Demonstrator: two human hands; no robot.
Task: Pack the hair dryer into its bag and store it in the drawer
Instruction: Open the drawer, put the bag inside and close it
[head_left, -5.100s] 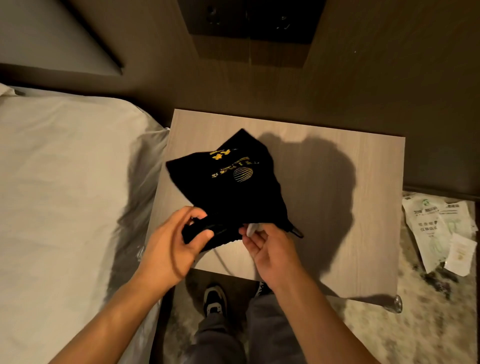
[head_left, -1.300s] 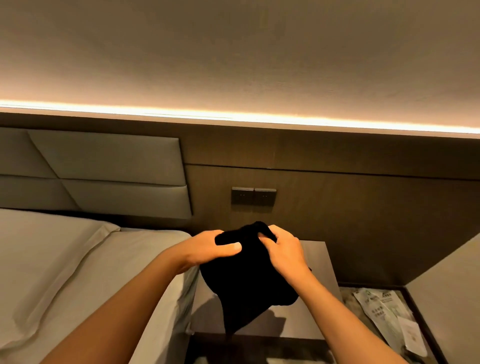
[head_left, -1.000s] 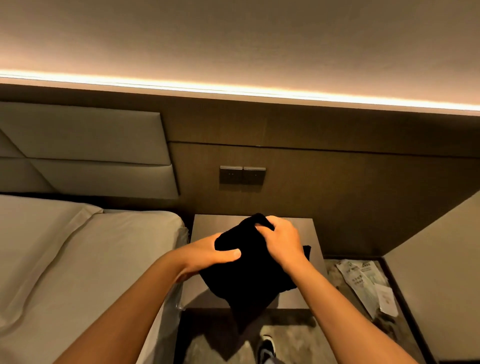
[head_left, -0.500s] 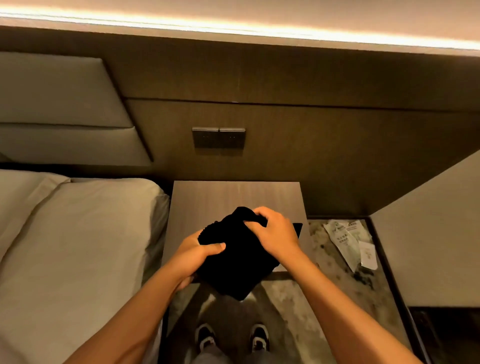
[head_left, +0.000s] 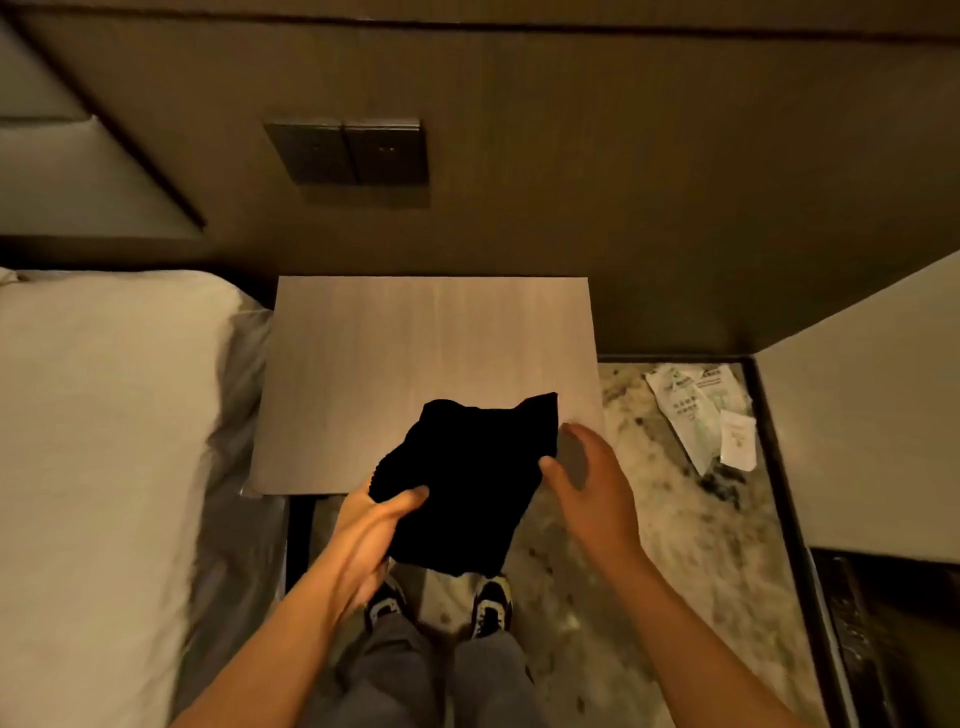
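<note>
Right hand (head_left: 592, 483) off black bag (head_left: 467, 483) (no lettering visible); left hand (head_left: 374, 525) grips it.

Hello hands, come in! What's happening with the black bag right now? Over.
Left hand gripping black bag above nightstand front edge. Right hand open beside it. No drawer in view. Over.

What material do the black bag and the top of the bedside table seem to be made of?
The black bag looks like soft matte cloth, perhaps velvet: it sags and folds in the left hand and shows no shine. The bedside table top looks like pale wood or wood-look laminate: faint straight grain lines, a smooth satin surface.
</note>
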